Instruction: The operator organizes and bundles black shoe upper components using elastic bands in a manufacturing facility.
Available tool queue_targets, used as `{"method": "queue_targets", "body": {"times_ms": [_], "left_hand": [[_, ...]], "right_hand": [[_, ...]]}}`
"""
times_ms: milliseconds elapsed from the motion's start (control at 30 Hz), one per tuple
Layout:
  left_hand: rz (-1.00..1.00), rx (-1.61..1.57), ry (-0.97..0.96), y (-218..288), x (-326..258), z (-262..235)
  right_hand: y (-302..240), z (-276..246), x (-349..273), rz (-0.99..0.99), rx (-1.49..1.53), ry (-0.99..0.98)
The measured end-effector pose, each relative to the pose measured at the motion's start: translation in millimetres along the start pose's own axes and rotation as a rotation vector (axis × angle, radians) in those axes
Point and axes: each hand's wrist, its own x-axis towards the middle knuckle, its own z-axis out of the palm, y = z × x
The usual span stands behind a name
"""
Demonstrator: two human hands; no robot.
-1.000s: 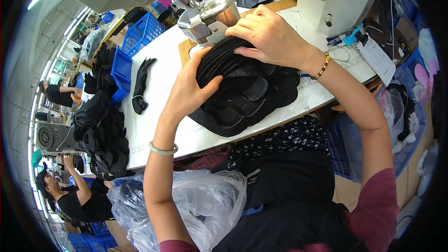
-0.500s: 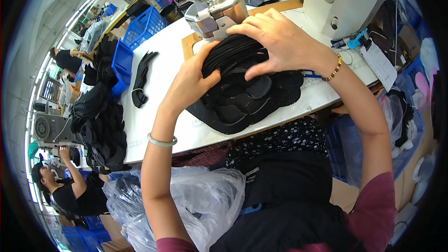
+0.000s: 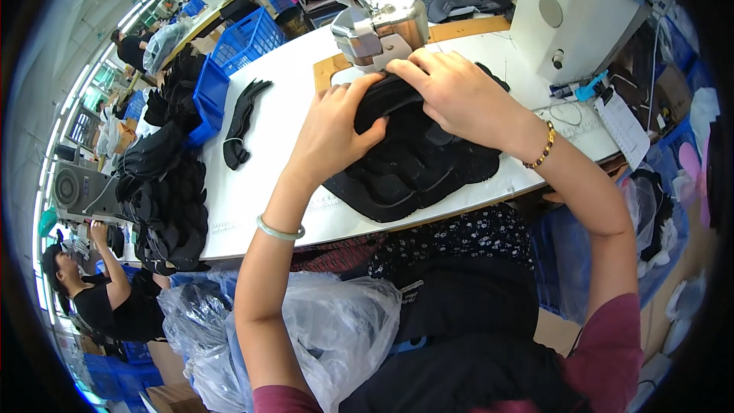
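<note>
The black stack (image 3: pixel 409 172) spreads bodyward from the left hand (image 3: pixel 332 131), whose fingers grip its far-left edge; the right hand (image 3: pixel 468 103) arches alongside (its grip hidden).

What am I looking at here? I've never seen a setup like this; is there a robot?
No robot: these are a person's bare hands. The pictures come from the left one of two cameras worn on the head, looking down; its wide lens bends straight edges. On the white table lies a stack of black pieces. The left hand grips its left edge between thumb and fingers; the right hand is on its far side, its grip partly hidden. Just beyond stands a machine. A black bundle lies left.
</note>
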Motion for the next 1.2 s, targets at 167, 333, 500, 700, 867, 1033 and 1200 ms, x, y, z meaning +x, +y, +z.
{"method": "queue_targets", "body": {"times_ms": [167, 333, 500, 700, 867, 1033, 1200], "left_hand": [[0.033, 0.160, 0.189, 13, 1, -3], [0.134, 0.203, 0.447, 4, -20, -27], [-0.106, -0.039, 0.764, -42, -85, -61], [-0.170, -0.138, 0.506, -99, -149, -55], [-0.272, 0.215, 0.271, -87, -159, -51], [-0.237, 0.340, 0.293, -88, -155, -49], [-0.274, 0.605, 0.306, -80, -149, -43]], "right_hand": [[-25, -15, 19, -0.061, -0.065, 0.006], [-32, -39, 31, -0.104, 0.185, 0.210], [-9, -62, 9, 0.057, 0.307, 0.375], [17, 5, -22, 0.142, 0.385, -0.069], [24, 19, -17, 0.208, 0.634, -0.271], [26, 22, -14, 0.274, 0.799, -0.329], [32, 26, -18, 0.286, 0.862, -0.328]]}}
